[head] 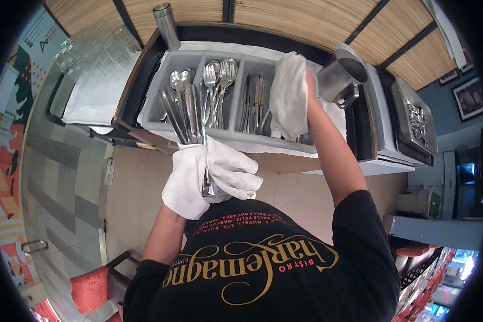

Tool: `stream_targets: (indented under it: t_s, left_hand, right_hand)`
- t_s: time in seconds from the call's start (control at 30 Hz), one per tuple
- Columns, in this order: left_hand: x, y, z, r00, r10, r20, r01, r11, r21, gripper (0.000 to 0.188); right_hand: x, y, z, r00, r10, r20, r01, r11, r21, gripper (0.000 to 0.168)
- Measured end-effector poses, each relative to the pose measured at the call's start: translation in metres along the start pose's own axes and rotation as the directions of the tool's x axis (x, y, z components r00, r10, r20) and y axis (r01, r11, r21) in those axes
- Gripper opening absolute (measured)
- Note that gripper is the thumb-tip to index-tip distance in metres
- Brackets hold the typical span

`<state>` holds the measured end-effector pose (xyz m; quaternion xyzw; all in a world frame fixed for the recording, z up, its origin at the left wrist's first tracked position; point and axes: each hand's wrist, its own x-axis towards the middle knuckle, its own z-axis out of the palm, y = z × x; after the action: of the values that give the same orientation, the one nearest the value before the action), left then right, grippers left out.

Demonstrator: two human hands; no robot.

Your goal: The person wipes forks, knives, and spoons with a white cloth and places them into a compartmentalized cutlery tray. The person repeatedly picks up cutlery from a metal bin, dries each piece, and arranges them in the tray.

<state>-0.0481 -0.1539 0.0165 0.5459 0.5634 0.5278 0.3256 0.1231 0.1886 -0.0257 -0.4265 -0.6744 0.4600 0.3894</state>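
My left hand (pixel 213 173), in a white cloth glove, grips a bundle of steel cutlery (pixel 187 116) in front of my shirt. The long, narrow pieces slant up over the near left part of a grey plastic cutlery tray (pixel 238 96). Spoons (pixel 181 78) lie in its left compartment, forks (pixel 223 74) in the one beside it, and table knives (pixel 253 104) in the third. Over the right end of the tray is my right hand (pixel 292 96), covered in white cloth. Its fingers are hidden, and a cutlery handle (pixel 265 120) shows at the cloth's left edge.
A steel pitcher (pixel 340 78) stands right of the tray, and a steel cylinder (pixel 167 26) at its back left corner. Stacked drinking glasses (pixel 100 48) rest on a cloth-covered stand at left. Farther right, a metal pan (pixel 416 116) holds small shiny items. A red cushion (pixel 89 289) is lower left.
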Motion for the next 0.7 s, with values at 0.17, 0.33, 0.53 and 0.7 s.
stream_targets:
  t_s: [0.17, 0.33, 0.53, 0.7]
  left_hand:
    - [-0.002, -0.015, -0.003, 0.994, 0.105, 0.034, -0.108, 0.854, 0.508, 0.048]
    - [0.031, -0.009, -0.006, 0.997, 0.060, 0.041, -0.067, 0.974, 0.215, 0.038]
    - [0.043, 0.000, 0.003, 0.988, 0.141, -0.058, -0.135, 0.987, 0.091, 0.028]
    - [0.053, 0.011, -0.005, 0.969, 0.174, 0.174, -0.237, 0.854, 0.463, 0.022]
  right_hand:
    - [0.007, 0.009, 0.013, 0.968, 0.211, 0.137, -0.251, 0.844, 0.475, 0.042]
    - [-0.057, -0.083, -0.026, 0.910, 0.153, 0.385, -0.355, 0.767, 0.534, 0.039]
    - [-0.162, -0.144, 0.075, 0.896, 0.396, 0.199, -0.376, 0.917, -0.131, 0.034]
    - [-0.148, -0.047, 0.071, 0.930, 0.306, 0.202, -0.348, 0.567, 0.746, 0.037]
